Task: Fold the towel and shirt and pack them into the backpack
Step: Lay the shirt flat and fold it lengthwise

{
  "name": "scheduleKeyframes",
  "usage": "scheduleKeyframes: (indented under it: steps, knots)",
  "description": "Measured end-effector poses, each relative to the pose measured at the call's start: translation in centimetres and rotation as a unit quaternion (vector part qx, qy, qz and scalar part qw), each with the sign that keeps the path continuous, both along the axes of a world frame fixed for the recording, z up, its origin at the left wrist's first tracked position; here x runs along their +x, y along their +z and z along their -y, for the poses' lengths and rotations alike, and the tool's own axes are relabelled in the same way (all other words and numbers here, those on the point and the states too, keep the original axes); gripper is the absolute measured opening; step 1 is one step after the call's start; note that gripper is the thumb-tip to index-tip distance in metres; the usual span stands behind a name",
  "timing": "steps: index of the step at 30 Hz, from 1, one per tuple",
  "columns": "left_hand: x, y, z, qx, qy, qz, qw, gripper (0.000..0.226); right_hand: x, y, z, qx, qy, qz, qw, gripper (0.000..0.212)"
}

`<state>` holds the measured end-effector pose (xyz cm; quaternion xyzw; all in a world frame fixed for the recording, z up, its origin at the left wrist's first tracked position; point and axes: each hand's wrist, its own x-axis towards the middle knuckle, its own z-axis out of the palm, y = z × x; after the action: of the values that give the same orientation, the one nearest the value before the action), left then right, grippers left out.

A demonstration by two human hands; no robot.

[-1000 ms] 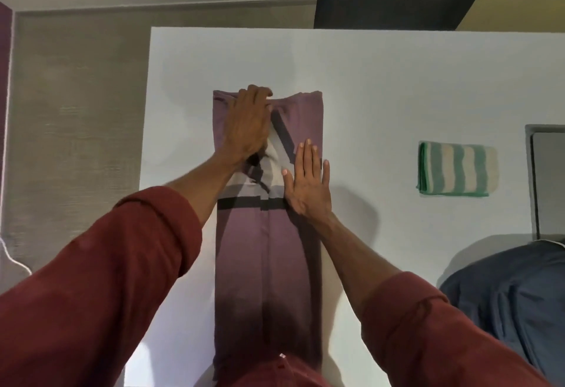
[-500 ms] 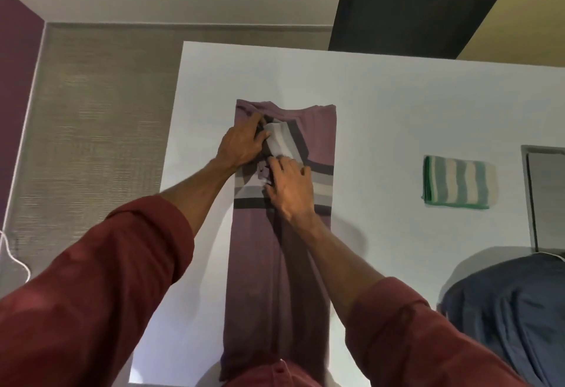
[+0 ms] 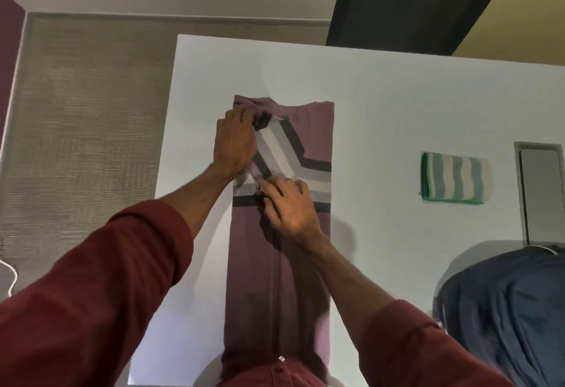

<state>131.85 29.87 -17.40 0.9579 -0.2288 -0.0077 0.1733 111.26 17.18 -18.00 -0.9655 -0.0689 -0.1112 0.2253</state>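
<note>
While your left hand point(image 3: 235, 142) lies on the shirt point(image 3: 318, 133) near its collar end, fingers curled into the cloth, your right hand point(image 3: 290, 206) pinches a striped fold of it at mid-strip, fingers bent tight. The shirt lies as a long narrow strip on the white table point(image 3: 397, 96). Well to its right sits the folded green-striped towel point(image 3: 455, 177). Your dark blue backpack point(image 3: 504, 310) rests at the near right; you cannot tell whether anything is inside it.
</note>
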Motion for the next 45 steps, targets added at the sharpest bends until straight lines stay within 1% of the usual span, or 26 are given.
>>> scheduleKeyframes:
  steps: [2,4,7,9,10,13,17,18,20,23,24,26,28,31,36,40,43,45]
  knots:
    - [-1.5,-0.1,0.0,-0.028,-0.042,0.029,0.998,0.042,-1.2,-0.1,-0.6,0.005,-0.071,0.013,0.997,0.043]
    - [-3.2,-0.6,-0.3,-0.031,-0.101,0.012,0.994,0.047,-2.0,0.1,-1.2,-0.001,-0.120,-0.017,0.993,0.050]
    - [-5.1,-2.3,-0.9,0.042,-0.201,-0.015,0.979,0.059,-2.8,-0.3,-1.5,-0.041,-0.163,-0.148,0.975,0.064]
    - [-5.6,-3.2,-1.6,0.083,-0.209,-0.044,0.973,0.065,-4.0,-1.3,-1.2,-0.061,-0.183,-0.217,0.957,0.071]
    - [-5.6,-3.6,-2.0,0.095,-0.208,-0.054,0.972,0.067,-4.8,-1.7,-1.0,-0.069,-0.186,-0.236,0.951,0.074]
    - [-4.9,-4.0,-2.3,0.122,-0.217,-0.055,0.967,0.075,-6.3,-2.5,0.1,-0.083,-0.171,-0.256,0.948,0.080]
    - [-5.0,-3.5,-1.5,0.131,-0.206,-0.116,0.963,0.099,-6.1,-3.0,0.4,-0.102,-0.163,-0.277,0.942,0.084]
    - [-5.3,-3.4,-1.4,0.136,-0.205,-0.116,0.962,0.103,-6.1,-3.1,0.4,-0.103,-0.164,-0.282,0.940,0.086]
    - [-6.3,-2.9,-1.6,0.147,-0.204,-0.083,0.964,0.099,-5.8,-3.2,0.5,-0.091,-0.160,-0.292,0.939,0.088]
    - [-9.8,-2.1,-1.7,0.173,-0.214,-0.029,0.961,0.078,-5.8,-2.5,0.3,-0.076,-0.158,-0.288,0.941,0.084]
    - [-11.4,-2.2,-1.9,0.176,-0.224,-0.022,0.958,0.073,-6.1,-2.2,0.1,-0.080,-0.155,-0.277,0.945,0.081]
    - [-14.3,-2.5,-2.7,0.170,-0.222,-0.044,0.959,0.067,-7.6,-2.1,-0.6,-0.088,-0.127,-0.262,0.953,0.075]
    - [-16.7,-2.8,-4.0,0.164,-0.191,-0.074,0.965,0.069,-9.8,-2.4,-1.7,-0.093,-0.102,-0.264,0.955,0.071]
    - [-20.0,-2.9,-5.4,0.166,-0.160,-0.088,0.969,0.071,-13.3,-2.6,-2.9,-0.084,-0.112,-0.280,0.950,0.069]
    - [-26.2,-3.3,-9.0,0.169,-0.154,-0.115,0.967,0.074,-18.9,-2.0,-4.6,-0.075,-0.092,-0.304,0.945,0.070]
    - [-31.5,-3.3,-11.2,0.169,-0.158,-0.111,0.966,0.073,-22.0,-1.3,-5.6,-0.050,-0.080,-0.368,0.925,0.071]
    - [-35.0,-2.9,-12.1,0.170,-0.160,-0.110,0.966,0.072,-24.3,-0.6,-6.2,-0.047,-0.062,-0.389,0.918,0.072]
    - [-37.4,-2.7,-12.7,0.172,-0.158,-0.107,0.966,0.071,-26.1,-0.3,-6.3,-0.051,-0.049,-0.389,0.919,0.072]
